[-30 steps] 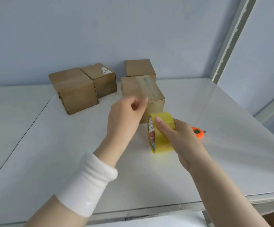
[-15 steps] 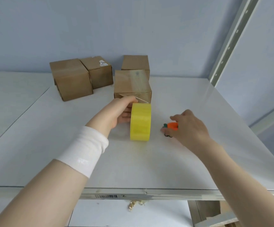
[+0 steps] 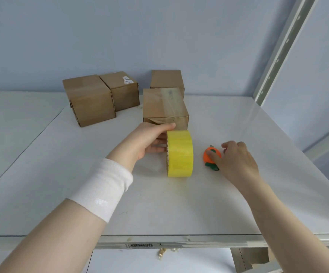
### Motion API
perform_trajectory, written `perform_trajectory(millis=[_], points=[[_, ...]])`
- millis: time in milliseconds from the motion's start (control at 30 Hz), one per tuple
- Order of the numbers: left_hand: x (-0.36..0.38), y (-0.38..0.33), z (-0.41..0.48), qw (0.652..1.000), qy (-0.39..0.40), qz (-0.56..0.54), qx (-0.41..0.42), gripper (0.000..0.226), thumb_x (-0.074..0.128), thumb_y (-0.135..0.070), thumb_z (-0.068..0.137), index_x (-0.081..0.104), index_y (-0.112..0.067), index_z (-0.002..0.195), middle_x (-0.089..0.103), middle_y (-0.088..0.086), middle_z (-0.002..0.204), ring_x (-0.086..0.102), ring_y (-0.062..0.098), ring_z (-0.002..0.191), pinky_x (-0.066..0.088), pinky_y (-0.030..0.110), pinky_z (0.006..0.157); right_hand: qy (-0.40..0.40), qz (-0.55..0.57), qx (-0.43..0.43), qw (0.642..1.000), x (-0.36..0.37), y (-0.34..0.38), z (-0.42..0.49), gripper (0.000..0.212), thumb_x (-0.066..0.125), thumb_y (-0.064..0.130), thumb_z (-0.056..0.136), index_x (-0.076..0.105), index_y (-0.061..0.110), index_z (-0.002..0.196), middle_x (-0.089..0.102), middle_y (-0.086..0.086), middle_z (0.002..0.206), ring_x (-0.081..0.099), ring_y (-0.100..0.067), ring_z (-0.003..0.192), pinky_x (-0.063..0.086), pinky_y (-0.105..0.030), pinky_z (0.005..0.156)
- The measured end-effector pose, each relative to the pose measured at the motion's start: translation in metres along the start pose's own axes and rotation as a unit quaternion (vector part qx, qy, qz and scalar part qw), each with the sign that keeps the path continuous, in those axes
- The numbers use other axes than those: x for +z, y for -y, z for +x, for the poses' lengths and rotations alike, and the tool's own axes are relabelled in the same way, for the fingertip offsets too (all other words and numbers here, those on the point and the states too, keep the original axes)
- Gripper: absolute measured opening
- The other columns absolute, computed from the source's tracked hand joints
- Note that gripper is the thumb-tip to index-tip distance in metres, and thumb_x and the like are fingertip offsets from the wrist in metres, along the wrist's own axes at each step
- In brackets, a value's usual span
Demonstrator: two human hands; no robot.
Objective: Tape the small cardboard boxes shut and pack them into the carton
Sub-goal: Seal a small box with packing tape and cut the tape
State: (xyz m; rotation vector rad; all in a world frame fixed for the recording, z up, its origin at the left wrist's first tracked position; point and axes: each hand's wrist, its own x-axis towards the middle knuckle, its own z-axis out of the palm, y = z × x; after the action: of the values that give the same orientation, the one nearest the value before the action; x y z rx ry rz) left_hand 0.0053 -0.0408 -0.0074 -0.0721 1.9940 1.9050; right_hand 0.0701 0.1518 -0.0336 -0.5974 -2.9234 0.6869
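A yellow tape roll [image 3: 180, 153] stands on edge on the white table [image 3: 159, 203]. My left hand [image 3: 147, 140] grips it from the left, thumb over the top and fingers at its core. Just behind it sits a small cardboard box [image 3: 164, 107] with clear tape along its top. My right hand [image 3: 236, 160] pinches a small orange cutter [image 3: 210, 155] lying on the table to the right of the roll. Three more small boxes stand at the back: one at left [image 3: 88, 99], one with a white label [image 3: 122, 89], one behind the taped box [image 3: 167, 79].
A pale metal shelf upright [image 3: 277, 50] rises at the right behind the table. The table's front edge [image 3: 140, 244] carries a barcode sticker. A second white surface [image 3: 12, 115] adjoins on the left. No carton shows in view.
The tape roll passed from my right hand to my left, which now steadies it on the table. My right hand moved right and took hold of the orange cutter.
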Motion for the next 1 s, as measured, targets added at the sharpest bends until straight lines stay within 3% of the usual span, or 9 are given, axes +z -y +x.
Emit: perform_trajectory(millis=[100,167,267,367,500,633,767,900,1000], points=[[0.000,0.003,0.000,1.000,-0.002,-0.011,0.009,0.017,0.066,-0.027,0.085,0.066,-0.013,0.095,0.071,0.005,0.092,0.067,0.016,0.078,0.053,0.024,0.058,0.026,0.022,0.002,0.999,0.003,0.001,0.008,0.038,0.057,0.042,0.088,0.062,0.013,0.112,0.052,-0.010,0.112,0.053,-0.028,0.100,0.039,-0.029,0.073],[0.001,0.004,0.000,1.000,-0.003,-0.017,0.011,0.015,0.066,-0.026,0.085,0.066,-0.013,0.093,0.070,0.004,0.090,0.066,0.016,0.077,0.053,0.024,0.058,0.029,0.134,-0.009,0.990,0.001,0.003,0.013,0.027,0.065,0.029,0.085,0.062,0.014,0.108,0.055,-0.007,0.105,0.055,-0.018,0.082,0.041,-0.022,0.061],[0.001,0.004,0.000,1.000,0.000,-0.019,0.013,0.015,0.064,-0.025,0.087,0.068,-0.012,0.093,0.070,0.003,0.087,0.065,0.014,0.075,0.052,0.023,0.058,0.065,0.387,0.004,0.920,-0.002,0.013,0.015,0.025,0.066,0.005,0.084,0.057,0.006,0.107,0.057,-0.006,0.092,0.059,-0.009,0.056,0.046,-0.020,0.052],[0.001,0.003,0.000,1.000,0.003,-0.017,0.013,0.013,0.063,-0.025,0.087,0.069,-0.013,0.091,0.070,0.002,0.085,0.065,0.012,0.074,0.052,0.023,0.059,0.052,0.468,-0.065,0.880,-0.012,0.027,0.017,0.019,0.064,-0.002,0.083,0.058,0.010,0.097,0.062,-0.008,0.091,0.063,-0.012,0.050,0.050,-0.027,0.055],[0.003,0.004,0.003,0.999,-0.011,-0.033,0.011,0.010,0.065,-0.023,0.086,0.067,-0.014,0.082,0.070,0.004,0.085,0.065,0.015,0.075,0.054,0.025,0.064,-0.015,0.348,-0.233,0.908,-0.026,0.051,0.021,0.029,0.070,0.003,0.078,0.062,0.029,0.087,0.066,0.012,0.088,0.059,-0.005,0.077,0.048,-0.013,0.068],[0.003,0.006,0.006,0.999,-0.022,-0.046,0.012,0.010,0.066,-0.022,0.085,0.066,-0.014,0.079,0.070,0.005,0.084,0.065,0.015,0.077,0.054,0.026,0.068,-0.035,0.170,-0.359,0.917,-0.026,0.065,0.028,0.024,0.067,0.006,0.081,0.068,0.021,0.101,0.065,0.014,0.094,0.052,0.002,0.082,0.036,-0.003,0.073],[0.004,0.006,0.008,0.998,-0.020,-0.054,0.013,0.009,0.066,-0.021,0.084,0.067,-0.015,0.078,0.069,0.005,0.085,0.065,0.016,0.079,0.053,0.028,0.071,-0.055,0.077,-0.417,0.904,-0.021,0.068,0.041,0.025,0.069,0.005,0.079,0.070,0.016,0.101,0.066,0.003,0.093,0.051,-0.010,0.088,0.034,-0.010,0.074],[0.004,0.006,0.009,0.999,-0.019,-0.048,0.017,0.008,0.067,-0.021,0.083,0.068,-0.013,0.081,0.070,0.007,0.090,0.065,0.017,0.084,0.054,0.028,0.072,-0.048,0.072,-0.450,0.889,-0.021,0.069,0.047,0.024,0.073,0.005,0.076,0.072,0.016,0.097,0.058,0.012,0.089,0.053,-0.009,0.086,0.036,-0.007,0.078],[0.004,0.006,0.008,0.998,-0.020,-0.054,0.017,0.009,0.066,-0.021,0.083,0.067,-0.014,0.079,0.069,0.007,0.089,0.065,0.017,0.082,0.054,0.027,0.070,-0.048,0.074,-0.467,0.880,-0.019,0.071,0.049,0.023,0.075,0.005,0.074,0.073,0.015,0.095,0.058,0.006,0.089,0.054,-0.010,0.080,0.040,-0.009,0.074]])
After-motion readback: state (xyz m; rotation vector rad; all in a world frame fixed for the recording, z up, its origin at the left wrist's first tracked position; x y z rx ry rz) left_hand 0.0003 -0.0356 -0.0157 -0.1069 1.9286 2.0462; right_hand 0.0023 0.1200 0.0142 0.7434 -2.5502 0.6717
